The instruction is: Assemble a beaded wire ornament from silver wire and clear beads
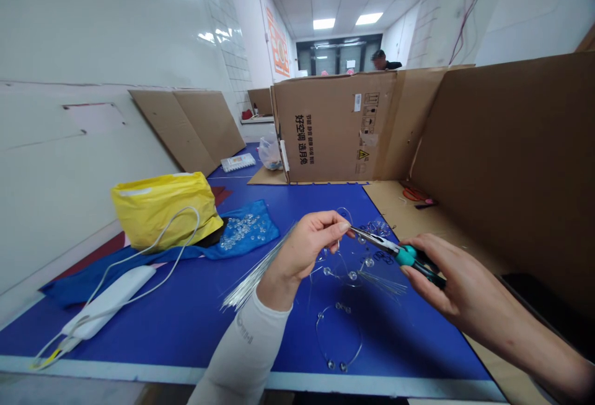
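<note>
I log left hand (307,240) pinching fine wire (344,208), right hand (449,268) gripping pliers (379,242). Beaded loop (343,366) just inside front edge of desk (409,349), open room rightward

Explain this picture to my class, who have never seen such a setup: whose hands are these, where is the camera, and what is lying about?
There is no robot here. These are one person's bare hands, seen in a single picture from a camera worn on that person's head, looking forward and down.

The right hand holds pliers with teal and black handles. Their tip meets the fingertips of the left hand, which are pinched together; what they pinch is too small to make out.

On the blue table are a bundle of thin wires, a beaded wire loop, and a blue cloth bearing clear beads. A yellow bag sits to the left. Cardboard stands behind.
</note>
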### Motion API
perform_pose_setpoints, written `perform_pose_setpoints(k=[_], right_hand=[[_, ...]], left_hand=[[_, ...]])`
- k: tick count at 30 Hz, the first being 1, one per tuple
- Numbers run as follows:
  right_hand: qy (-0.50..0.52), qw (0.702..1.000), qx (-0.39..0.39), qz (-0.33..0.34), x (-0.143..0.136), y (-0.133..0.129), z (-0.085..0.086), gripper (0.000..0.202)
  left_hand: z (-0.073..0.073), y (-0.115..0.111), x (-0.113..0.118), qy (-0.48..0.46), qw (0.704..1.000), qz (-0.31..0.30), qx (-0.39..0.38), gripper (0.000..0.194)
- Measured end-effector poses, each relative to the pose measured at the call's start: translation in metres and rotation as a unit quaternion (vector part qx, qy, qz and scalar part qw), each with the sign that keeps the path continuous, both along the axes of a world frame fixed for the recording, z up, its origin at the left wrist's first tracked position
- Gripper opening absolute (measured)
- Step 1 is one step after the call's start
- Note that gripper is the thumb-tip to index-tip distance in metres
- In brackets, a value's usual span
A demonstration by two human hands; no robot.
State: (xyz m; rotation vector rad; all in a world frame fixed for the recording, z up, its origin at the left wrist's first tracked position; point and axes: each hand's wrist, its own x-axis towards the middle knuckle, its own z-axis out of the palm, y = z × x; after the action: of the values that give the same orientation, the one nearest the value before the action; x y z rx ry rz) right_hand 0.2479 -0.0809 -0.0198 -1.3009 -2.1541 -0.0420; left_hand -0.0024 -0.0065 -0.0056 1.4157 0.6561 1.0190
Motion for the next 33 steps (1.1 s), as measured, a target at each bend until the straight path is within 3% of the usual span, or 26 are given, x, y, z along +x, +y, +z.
perform_pose_setpoints(k=[12,19,33], right_hand=[[0.027,0.998,-0.048,-0.035,-0.001,-0.001,0.003,0.038],[0.048,0.997,-0.052,-0.04,0.002,-0.002,-0.003,0.036],[0.065,0.997,-0.042,-0.028,0.008,-0.004,-0.011,0.029]], left_hand=[[0.007,-0.002,-0.003,0.002,1.0,0.027,0.001,0.022],[0.006,-0.002,-0.002,-0.008,1.0,0.021,0.005,0.014],[0.004,-0.004,0.003,-0.026,0.997,0.066,0.008,0.015]])
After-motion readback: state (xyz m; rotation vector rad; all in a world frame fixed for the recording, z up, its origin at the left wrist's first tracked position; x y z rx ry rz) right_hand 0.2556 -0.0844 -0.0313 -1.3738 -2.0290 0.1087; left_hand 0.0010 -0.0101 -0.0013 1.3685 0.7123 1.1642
